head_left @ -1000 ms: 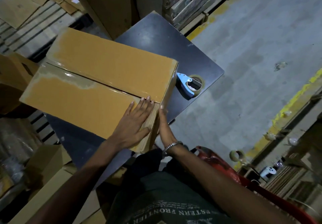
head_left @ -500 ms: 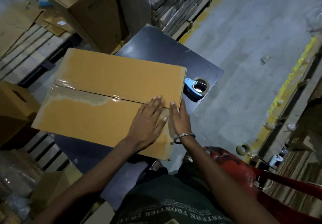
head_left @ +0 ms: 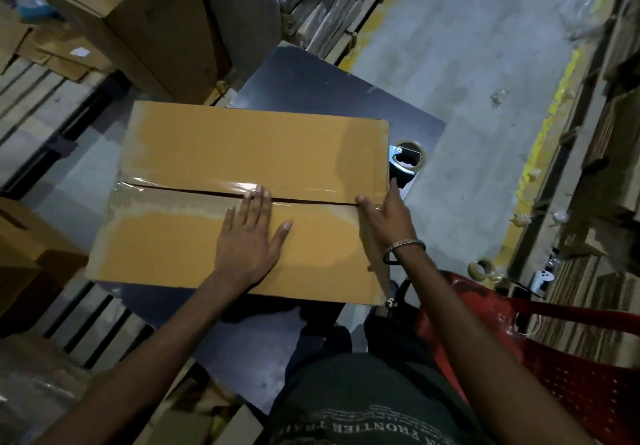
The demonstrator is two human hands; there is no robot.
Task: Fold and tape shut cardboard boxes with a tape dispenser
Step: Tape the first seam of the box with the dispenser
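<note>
- On the dark desk (head_left: 311, 77) in front of us lies the cardboard box (head_left: 242, 153), its top flaps closed and a strip of clear tape (head_left: 194, 186) along the middle seam.
- Our left hand (head_left: 247, 236) rests flat on the near flap, fingers straight, the fingertips reaching the seam. Our right hand (head_left: 384, 217) lies open at the right end of the seam, the fingers going over the box edge. The two hands are apart and neither one grips anything.
- The tape dispenser (head_left: 403, 162) lies on the desk just beside the right side of the box, partly hidden behind it.
- We judge the box light and probably empty, because it is large and thin-walled. The flaps are stiff but they can bend inward if we press in the middle.
- The taped strip looks glossy and slippery, the bare cardboard gives better grip.
- To turn or lift it, we should hold it by two opposite edges or corners, not by the seam.
</note>
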